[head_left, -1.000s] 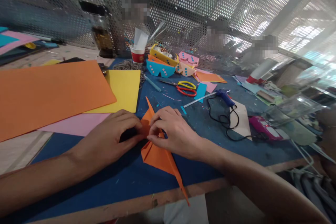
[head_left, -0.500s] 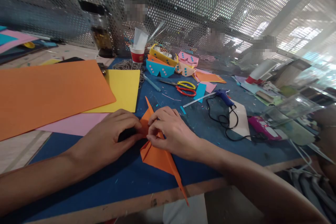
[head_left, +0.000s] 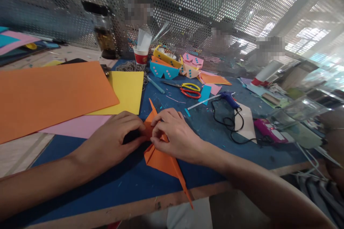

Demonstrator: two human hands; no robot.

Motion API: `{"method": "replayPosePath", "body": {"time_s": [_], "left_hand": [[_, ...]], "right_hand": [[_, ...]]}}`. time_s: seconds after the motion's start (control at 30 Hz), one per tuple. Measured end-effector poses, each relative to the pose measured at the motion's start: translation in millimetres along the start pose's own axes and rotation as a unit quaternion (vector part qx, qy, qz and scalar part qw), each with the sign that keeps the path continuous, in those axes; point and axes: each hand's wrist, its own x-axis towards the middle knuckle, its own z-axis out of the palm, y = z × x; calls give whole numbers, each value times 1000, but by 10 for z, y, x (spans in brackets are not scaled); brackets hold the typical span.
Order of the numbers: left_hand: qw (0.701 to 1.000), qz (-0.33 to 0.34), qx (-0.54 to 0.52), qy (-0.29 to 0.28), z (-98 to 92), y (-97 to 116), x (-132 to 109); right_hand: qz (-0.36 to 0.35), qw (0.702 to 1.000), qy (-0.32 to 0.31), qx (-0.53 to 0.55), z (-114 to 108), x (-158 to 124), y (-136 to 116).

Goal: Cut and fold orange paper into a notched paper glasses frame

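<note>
A folded orange paper shape (head_left: 162, 161) with long pointed ends lies on the blue table mat (head_left: 129, 179) near the front edge. My left hand (head_left: 115, 139) presses down on its left side with curled fingers. My right hand (head_left: 174, 134) pinches a fold at the middle of the same paper, fingertips close to those of the left hand. Both hands hide the centre of the shape; one tip pokes out behind them and another reaches past the table's wooden edge.
Large orange (head_left: 51, 94), yellow (head_left: 126, 91) and pink (head_left: 77, 127) sheets lie at the left. Scissors (head_left: 188, 89), a blue glue gun with black cord (head_left: 231, 102), paper crafts (head_left: 163, 69), a red cup (head_left: 141, 57) and a jar (head_left: 103, 35) sit behind. A perforated metal screen backs the table.
My right hand's fingers have shifted slightly along the fold of the orange paper. The paper and my left hand stay almost where they were.
</note>
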Motion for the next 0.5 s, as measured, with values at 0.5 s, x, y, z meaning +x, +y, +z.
{"method": "replayPosePath", "body": {"time_s": [0.5], "left_hand": [[1000, -7, 1, -6, 19, -41, 0]], "right_hand": [[17, 1000, 14, -2, 37, 8, -11]]}}
